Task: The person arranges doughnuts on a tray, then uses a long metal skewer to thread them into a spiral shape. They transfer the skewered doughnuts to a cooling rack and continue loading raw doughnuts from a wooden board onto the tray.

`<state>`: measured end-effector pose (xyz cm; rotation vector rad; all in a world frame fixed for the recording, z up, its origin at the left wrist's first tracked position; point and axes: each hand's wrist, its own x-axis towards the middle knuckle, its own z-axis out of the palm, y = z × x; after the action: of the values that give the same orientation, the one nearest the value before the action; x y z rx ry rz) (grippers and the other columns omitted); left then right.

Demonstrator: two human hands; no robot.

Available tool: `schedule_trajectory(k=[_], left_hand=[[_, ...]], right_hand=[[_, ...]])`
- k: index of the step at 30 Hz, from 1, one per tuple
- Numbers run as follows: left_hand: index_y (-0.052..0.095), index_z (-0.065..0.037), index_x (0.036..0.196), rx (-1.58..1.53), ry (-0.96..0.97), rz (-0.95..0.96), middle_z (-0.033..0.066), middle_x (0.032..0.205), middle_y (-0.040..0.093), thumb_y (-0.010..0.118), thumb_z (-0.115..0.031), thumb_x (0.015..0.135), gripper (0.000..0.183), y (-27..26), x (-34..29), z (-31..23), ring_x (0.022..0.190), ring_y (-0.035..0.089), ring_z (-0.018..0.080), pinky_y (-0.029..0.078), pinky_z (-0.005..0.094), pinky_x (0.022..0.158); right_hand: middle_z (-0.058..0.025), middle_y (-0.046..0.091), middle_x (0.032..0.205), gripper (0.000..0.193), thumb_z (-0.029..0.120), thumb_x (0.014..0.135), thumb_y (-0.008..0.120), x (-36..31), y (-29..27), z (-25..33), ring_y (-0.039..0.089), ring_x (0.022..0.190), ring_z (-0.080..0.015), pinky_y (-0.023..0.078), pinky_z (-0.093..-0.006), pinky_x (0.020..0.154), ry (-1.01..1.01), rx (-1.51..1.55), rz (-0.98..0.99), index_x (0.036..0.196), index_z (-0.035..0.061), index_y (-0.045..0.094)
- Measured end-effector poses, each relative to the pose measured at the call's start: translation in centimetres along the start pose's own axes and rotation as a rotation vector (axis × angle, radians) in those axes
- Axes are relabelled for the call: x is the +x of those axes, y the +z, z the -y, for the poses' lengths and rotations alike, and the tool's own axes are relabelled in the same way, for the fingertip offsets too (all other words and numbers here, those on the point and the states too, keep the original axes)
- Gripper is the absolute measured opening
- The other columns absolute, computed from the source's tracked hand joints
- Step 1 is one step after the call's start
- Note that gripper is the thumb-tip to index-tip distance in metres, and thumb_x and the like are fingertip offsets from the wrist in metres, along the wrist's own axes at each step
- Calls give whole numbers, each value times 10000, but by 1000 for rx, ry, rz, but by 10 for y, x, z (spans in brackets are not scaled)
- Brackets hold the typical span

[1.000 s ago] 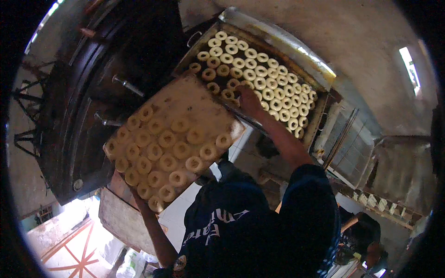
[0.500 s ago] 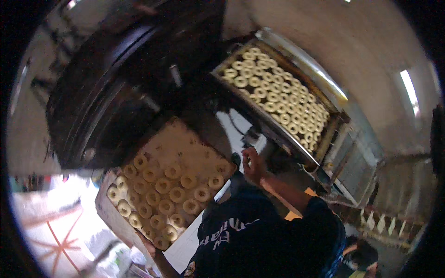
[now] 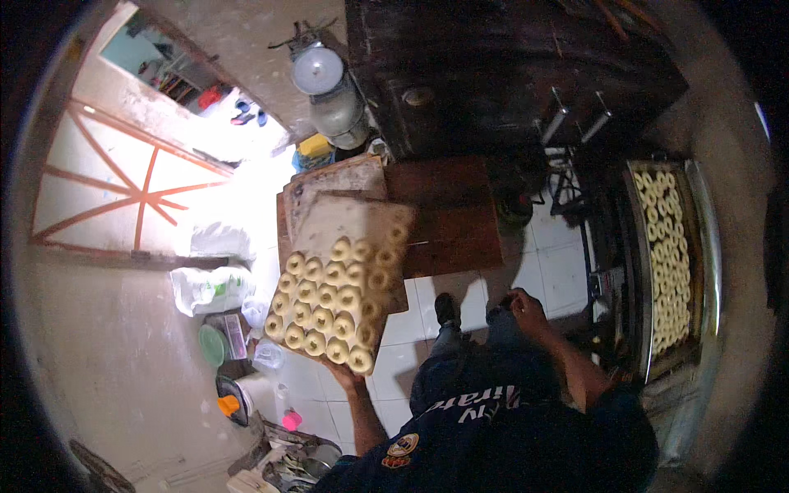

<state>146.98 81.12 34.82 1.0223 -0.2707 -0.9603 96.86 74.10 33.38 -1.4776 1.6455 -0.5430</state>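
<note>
My left hand (image 3: pixel 348 378) grips the near edge of a wooden board (image 3: pixel 329 218) from below, holding it up at a tilt. Several rows of pale dough rings (image 3: pixel 326 296) lie on the board's nearer part. Its far end is bare and floury. My right hand (image 3: pixel 526 312) hangs low in front of my legs, well apart from the board. Its fingers are loosely bent and nothing shows in them. At the right, more dough rings (image 3: pixel 667 263) crowd a long rectangular metal vat (image 3: pixel 710 271).
Below the board is a reddish-brown wooden surface (image 3: pixel 452 205). A large dark metal unit (image 3: pixel 493 74) with handles stands beyond it. A grey gas cylinder (image 3: pixel 339 119) is beside it. Plastic bags (image 3: pixel 205 287), a green tub (image 3: pixel 212 345) and a pink item (image 3: pixel 292 420) line the left.
My view has swung left, so the vat now sits at the far right. The board, still in my left hand, has come over the brown wooden surface. My right hand stays low by my legs.
</note>
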Motion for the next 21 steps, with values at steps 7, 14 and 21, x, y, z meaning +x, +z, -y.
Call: schedule_trajectory(k=[7,14,21], left_hand=[[252,-135,1618,-259,-102,21,124,1620,355,549,-685,975,897,-23,51,78,1470,392,353,363,542,1224],[390,-100,1515,-155,-363,-10,122,1483,503,593,-565,978,739,-43,51,110,1342,517,321,455,481,1126],[654,-96,1270,-195,-752,-38,89,1273,694,643,-459,965,473,-77,78,131,1119,657,246,553,391,962]], right_hand=[[-199,690,1146,355,211,965,642,84,88,-68,694,1037,-352,540,-495,871,79,-317,113,1289,66,620],[-185,671,1258,341,285,976,613,194,150,12,662,1110,-303,526,-474,946,316,22,-152,1201,37,680],[-181,691,1191,347,300,961,641,200,166,29,680,1051,-290,539,-458,910,416,103,-273,1172,31,697]])
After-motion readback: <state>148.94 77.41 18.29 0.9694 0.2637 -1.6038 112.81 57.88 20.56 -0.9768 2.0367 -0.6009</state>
